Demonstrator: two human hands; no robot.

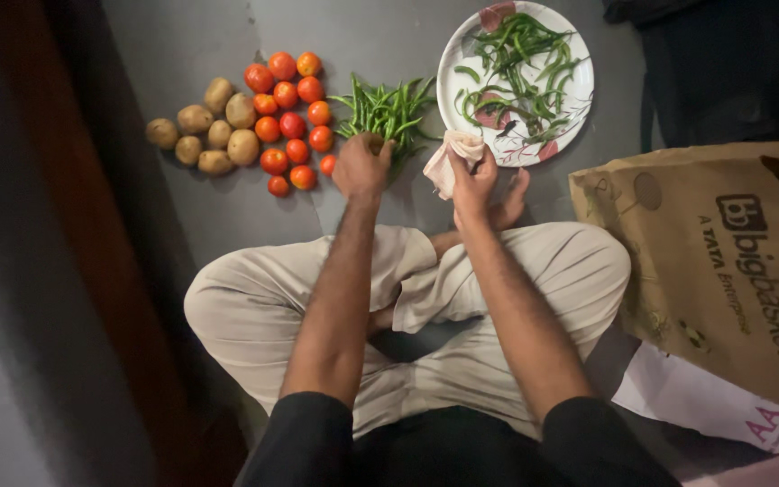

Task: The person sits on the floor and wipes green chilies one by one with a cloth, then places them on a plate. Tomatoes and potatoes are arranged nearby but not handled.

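On the right side of the floor I see a big brown paper bag (723,271) lying flat, with dark print on its side. Under its lower edge a white sheet of paper (714,397) with pink marks sticks out. A dark black bag (723,63) sits in the top right corner.

Next to the brown bag, further up, is a round white plate with red flower shapes (579,54). Long thin green chillies (520,68) fill it in a loose heap. Just left of the plate, a bunch of green chillies (389,108) lies right on the floor.

I see my left hand (361,167) resting on the near end of that bunch, fingers curled down around some stems. My right hand (472,185) is just beside it, near the plate's lower rim, fingers closed on a small crumpled white cloth (453,153).

Left of the bunch is a pile of small red and orange tomatoes (290,122). Touching that pile on its left is a pile of small brown potatoes (214,131).

The grey floor (191,45) is smooth. A dark reddish wooden strip (56,180) runs down the left side. I sit cross-legged in light beige trousers (254,307), and a bare foot (511,203) shows under my right hand.
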